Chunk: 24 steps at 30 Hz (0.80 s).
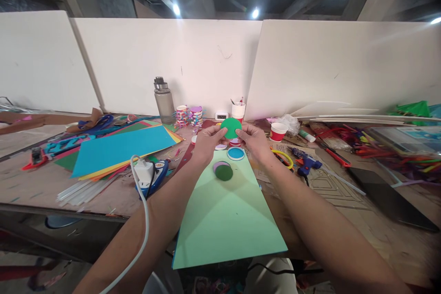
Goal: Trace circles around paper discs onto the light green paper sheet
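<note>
Between both hands, a green paper circle (231, 128) is held up by its edges above the far end of a pale green sheet (230, 220). My left hand (208, 140) pinches its left side with thumb and fingers. On the opposite side, my right hand (254, 140) grips the rim the same way. Below on the sheet lies a dark green circle (223, 172), partly covering a lilac circle (217, 164). A blue disc with a white rim (236, 153) rests near the sheet's far edge. More small round pieces sit behind it, partly hidden by my hands.
Stacked coloured sheets (120, 149), glue sticks (81, 188) and a power strip (151, 174) lie left. A bottle (164, 101) and decorated cups (182, 115) stand behind. To the right are a paper cup (278, 132), a glue gun (306, 164) and a black flat object (389, 197).
</note>
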Motion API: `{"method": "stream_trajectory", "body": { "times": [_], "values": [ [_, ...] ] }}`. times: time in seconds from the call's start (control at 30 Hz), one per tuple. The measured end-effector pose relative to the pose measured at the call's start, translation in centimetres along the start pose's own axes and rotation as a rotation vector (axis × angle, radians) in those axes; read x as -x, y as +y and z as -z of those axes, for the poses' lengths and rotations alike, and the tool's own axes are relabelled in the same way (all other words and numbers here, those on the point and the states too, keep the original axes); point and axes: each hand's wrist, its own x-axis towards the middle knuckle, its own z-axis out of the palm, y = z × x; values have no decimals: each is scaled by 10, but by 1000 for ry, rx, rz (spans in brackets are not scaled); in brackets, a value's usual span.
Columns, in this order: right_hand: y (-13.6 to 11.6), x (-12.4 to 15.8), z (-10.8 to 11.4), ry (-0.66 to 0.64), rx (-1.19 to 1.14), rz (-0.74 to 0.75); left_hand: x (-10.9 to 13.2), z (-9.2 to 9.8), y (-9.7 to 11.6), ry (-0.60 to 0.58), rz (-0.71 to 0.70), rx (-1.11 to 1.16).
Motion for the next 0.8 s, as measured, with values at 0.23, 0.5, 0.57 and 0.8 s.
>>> {"method": "stream_trajectory", "body": {
  "times": [0.23,0.5,0.57,0.8],
  "values": [
    [4,0,2,-22,29,62,0,0,-1,39,-14,-34],
    [6,-1,1,-32,36,111,1,-2,2,45,-48,-63],
    [5,-1,0,-30,33,109,1,-2,2,48,-41,-53],
    [2,2,-1,-58,9,74,0,0,2,46,-23,-54]
  ]
}}
